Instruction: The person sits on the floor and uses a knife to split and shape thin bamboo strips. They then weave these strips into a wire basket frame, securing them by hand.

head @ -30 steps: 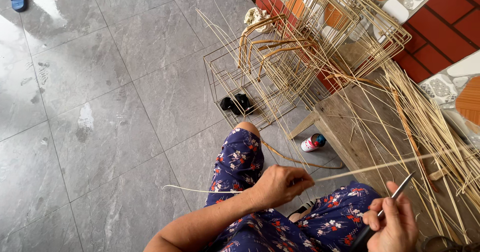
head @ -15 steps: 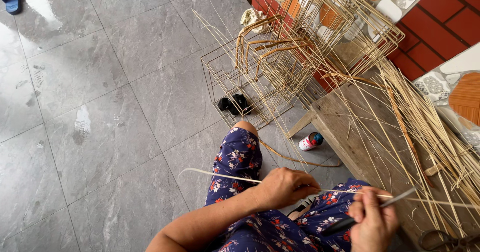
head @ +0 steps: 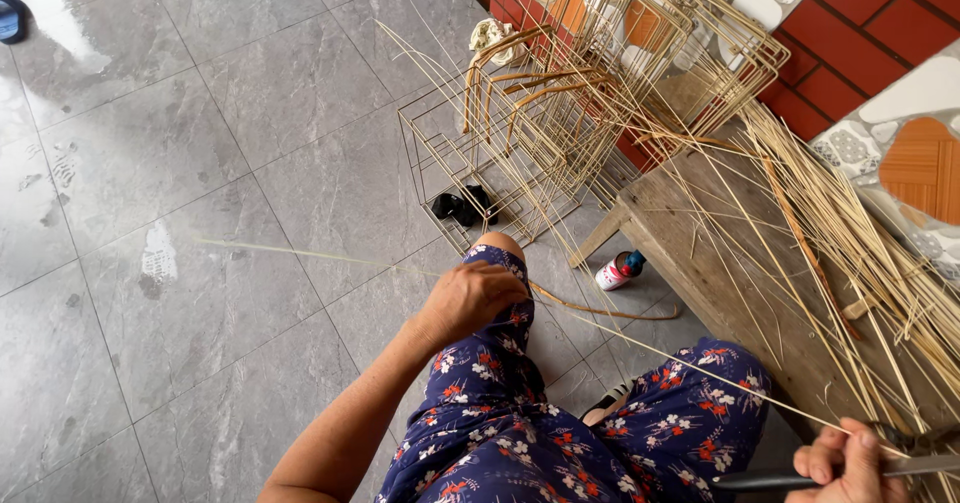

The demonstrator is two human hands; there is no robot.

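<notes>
You've got one long bamboo strip [head: 640,348] stretched across your lap, left hand [head: 468,298] pinching it at the knee, right hand [head: 845,458] gripping a knife [head: 800,478] against its near-right end. I'd say you're mid-shave; the big pile of strips [head: 850,233] on the bench [head: 720,263] looks untouched.

Both hands closed, held well apart above the knees.

The left hand [head: 468,298] sits over the left knee at the end of a long bare forearm that runs up from the lower edge of view, wrist nearly straight; its knuckles face up and the fingers are curled under into a closed pinch grip. The right hand [head: 845,460] is low at the right corner, only partly in view, its fingers [head: 815,455] folded tight in a fist-like grip with the thumb pressed on top. Nothing of the right arm shows behind that grip.
</notes>
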